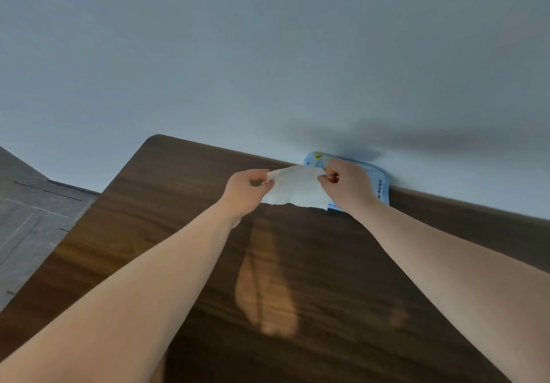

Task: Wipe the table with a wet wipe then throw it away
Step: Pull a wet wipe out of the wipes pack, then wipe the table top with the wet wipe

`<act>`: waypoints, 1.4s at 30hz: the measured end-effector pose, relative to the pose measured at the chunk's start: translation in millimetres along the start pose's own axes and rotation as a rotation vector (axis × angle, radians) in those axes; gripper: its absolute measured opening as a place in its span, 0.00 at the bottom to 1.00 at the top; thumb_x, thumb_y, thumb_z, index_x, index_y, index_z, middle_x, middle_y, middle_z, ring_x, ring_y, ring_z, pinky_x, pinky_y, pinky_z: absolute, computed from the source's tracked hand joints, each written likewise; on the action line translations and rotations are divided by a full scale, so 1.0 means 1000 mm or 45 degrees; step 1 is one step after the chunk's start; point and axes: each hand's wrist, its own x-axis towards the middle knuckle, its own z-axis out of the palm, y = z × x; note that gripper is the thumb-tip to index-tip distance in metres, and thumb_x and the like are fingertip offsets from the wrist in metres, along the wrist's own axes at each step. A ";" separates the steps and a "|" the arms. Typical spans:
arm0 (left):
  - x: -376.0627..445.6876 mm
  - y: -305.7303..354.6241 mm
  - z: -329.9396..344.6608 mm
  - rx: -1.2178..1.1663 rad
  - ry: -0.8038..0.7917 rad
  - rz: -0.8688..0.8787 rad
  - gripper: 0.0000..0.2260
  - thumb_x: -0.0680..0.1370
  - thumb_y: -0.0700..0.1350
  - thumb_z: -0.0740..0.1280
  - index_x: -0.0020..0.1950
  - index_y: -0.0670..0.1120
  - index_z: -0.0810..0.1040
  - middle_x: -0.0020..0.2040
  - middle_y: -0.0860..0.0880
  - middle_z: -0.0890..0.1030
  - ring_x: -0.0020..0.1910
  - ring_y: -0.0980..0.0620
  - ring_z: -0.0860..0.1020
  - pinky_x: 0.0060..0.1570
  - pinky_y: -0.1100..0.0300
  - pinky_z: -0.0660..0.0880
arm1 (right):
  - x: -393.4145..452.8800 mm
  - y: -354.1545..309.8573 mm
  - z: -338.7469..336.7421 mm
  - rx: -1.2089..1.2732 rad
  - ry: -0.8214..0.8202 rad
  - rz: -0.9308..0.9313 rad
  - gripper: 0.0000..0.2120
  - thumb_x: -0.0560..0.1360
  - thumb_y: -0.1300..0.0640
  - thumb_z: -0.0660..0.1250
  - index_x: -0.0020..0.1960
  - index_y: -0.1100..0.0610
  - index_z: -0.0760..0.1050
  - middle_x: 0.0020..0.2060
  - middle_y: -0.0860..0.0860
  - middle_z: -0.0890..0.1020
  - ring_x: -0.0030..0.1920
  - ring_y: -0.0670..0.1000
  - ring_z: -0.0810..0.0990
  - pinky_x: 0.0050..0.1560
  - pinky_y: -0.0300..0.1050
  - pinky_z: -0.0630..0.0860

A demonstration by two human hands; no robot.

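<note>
Wet wipe [293, 187]: white, one sheet, spread out and held in the air between both hands, above the far part of the tabletop [178, 233]. Its lower edge hangs free and ragged; whether that edge touches the wood cannot be told. The sheet shows soft creases across its middle.

Left hand [244, 195]: at the wipe's left upper corner. Fingers [262, 180] curled in narrow, thumb against them, pinching the corner of the sheet.

Right hand [349, 187]: at the wipe's right upper corner. Fingers closed tight with the thumb, gripping that corner. Back of the hand faces the camera.

Both bare forearms reach forward from the near edge toward the wipe, left and right of it.

Wipe packet [382, 184]: pale blue with printed text and a small yellow mark, directly behind the wipe and the right hand, largely covered by them. It sits at the far edge of the tabletop against the wall [268, 55].

Tabletop: dark brown wood grain, rounded far-left corner well to the left of the wipe. A warm patch of light lies on the wood nearer the camera than the wipe.

Wall: plain pale grey-blue, behind the wipe; a soft dark shadow falls on it above and right of the packet.

Floor [32, 221]: grey, far left of the wipe, beyond the tabletop's left edge.
</note>
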 end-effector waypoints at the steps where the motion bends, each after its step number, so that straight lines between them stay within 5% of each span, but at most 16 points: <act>1: 0.002 -0.006 -0.006 0.017 0.007 -0.002 0.14 0.78 0.45 0.66 0.64 0.46 0.77 0.66 0.52 0.74 0.66 0.50 0.71 0.65 0.55 0.67 | -0.001 -0.004 0.003 -0.129 -0.001 -0.139 0.21 0.74 0.64 0.63 0.29 0.52 0.56 0.26 0.47 0.64 0.34 0.52 0.65 0.34 0.46 0.61; 5: 0.007 -0.039 -0.030 0.231 -0.044 0.075 0.07 0.77 0.42 0.67 0.53 0.49 0.82 0.71 0.53 0.70 0.70 0.49 0.67 0.69 0.53 0.65 | -0.016 -0.010 0.018 -0.424 -0.273 -0.623 0.03 0.74 0.62 0.63 0.44 0.57 0.69 0.42 0.53 0.78 0.45 0.56 0.77 0.38 0.46 0.72; 7: 0.008 -0.060 -0.038 0.632 -0.152 0.145 0.10 0.77 0.40 0.66 0.53 0.52 0.83 0.74 0.53 0.66 0.74 0.50 0.60 0.72 0.52 0.59 | -0.025 -0.010 0.028 -0.417 -0.409 -0.728 0.10 0.74 0.57 0.65 0.54 0.56 0.70 0.44 0.52 0.80 0.45 0.55 0.78 0.42 0.45 0.73; 10: 0.003 -0.087 -0.052 0.959 -0.325 0.161 0.13 0.79 0.39 0.64 0.54 0.54 0.83 0.76 0.54 0.61 0.77 0.52 0.51 0.73 0.54 0.55 | -0.033 -0.017 0.049 -0.405 -0.489 -0.681 0.14 0.76 0.51 0.61 0.60 0.54 0.69 0.46 0.50 0.82 0.44 0.51 0.79 0.44 0.46 0.77; 13: -0.007 -0.108 -0.068 0.958 -0.375 0.184 0.13 0.78 0.39 0.63 0.50 0.53 0.84 0.75 0.55 0.64 0.76 0.53 0.52 0.74 0.56 0.55 | -0.036 -0.028 0.073 -0.371 -0.426 -0.561 0.14 0.80 0.53 0.56 0.63 0.54 0.71 0.44 0.52 0.81 0.43 0.50 0.78 0.37 0.40 0.72; 15: -0.013 -0.118 -0.079 0.942 -0.360 0.158 0.13 0.78 0.38 0.63 0.49 0.52 0.85 0.73 0.54 0.67 0.76 0.54 0.54 0.74 0.56 0.55 | -0.036 -0.040 0.091 -0.367 -0.365 -0.523 0.15 0.80 0.54 0.56 0.65 0.54 0.71 0.49 0.53 0.82 0.49 0.50 0.80 0.43 0.40 0.76; 17: -0.017 -0.127 -0.091 0.930 -0.296 0.113 0.12 0.78 0.41 0.63 0.59 0.51 0.81 0.73 0.53 0.68 0.76 0.54 0.55 0.74 0.55 0.56 | -0.033 -0.051 0.111 -0.386 -0.393 -0.482 0.18 0.81 0.53 0.55 0.70 0.54 0.68 0.62 0.52 0.78 0.62 0.50 0.76 0.57 0.43 0.75; 19: -0.022 -0.137 -0.103 0.971 -0.198 0.051 0.19 0.80 0.49 0.61 0.71 0.50 0.69 0.75 0.52 0.64 0.76 0.53 0.54 0.74 0.52 0.57 | -0.031 -0.058 0.132 -0.494 -0.577 -0.433 0.22 0.82 0.51 0.51 0.75 0.54 0.58 0.73 0.51 0.66 0.74 0.51 0.61 0.70 0.48 0.64; 22: -0.029 -0.154 -0.117 1.166 -0.106 -0.085 0.31 0.80 0.61 0.53 0.78 0.47 0.51 0.79 0.49 0.51 0.77 0.49 0.47 0.74 0.48 0.54 | -0.036 -0.058 0.165 -0.653 -0.875 -0.320 0.26 0.82 0.48 0.43 0.77 0.56 0.44 0.78 0.53 0.49 0.77 0.53 0.45 0.75 0.52 0.47; 26: -0.039 -0.182 -0.132 1.317 -0.102 -0.312 0.45 0.72 0.73 0.46 0.77 0.44 0.39 0.79 0.46 0.40 0.77 0.46 0.40 0.74 0.46 0.45 | -0.040 -0.068 0.201 -0.649 -0.845 -0.277 0.30 0.81 0.43 0.40 0.77 0.56 0.37 0.77 0.54 0.40 0.77 0.53 0.39 0.75 0.54 0.40; 33: -0.045 -0.225 -0.136 1.307 0.039 -0.318 0.52 0.64 0.79 0.40 0.76 0.45 0.35 0.78 0.48 0.37 0.76 0.49 0.37 0.73 0.46 0.39 | 0.002 -0.126 0.259 -0.577 -0.887 -0.396 0.30 0.81 0.41 0.39 0.77 0.54 0.35 0.77 0.51 0.36 0.76 0.51 0.34 0.74 0.54 0.34; 42: -0.042 -0.231 -0.137 1.229 0.099 -0.232 0.51 0.66 0.79 0.46 0.77 0.47 0.37 0.78 0.49 0.39 0.77 0.48 0.38 0.74 0.45 0.38 | 0.055 -0.211 0.332 -0.588 -0.864 -0.547 0.30 0.81 0.42 0.41 0.76 0.53 0.35 0.77 0.51 0.37 0.76 0.52 0.35 0.73 0.56 0.34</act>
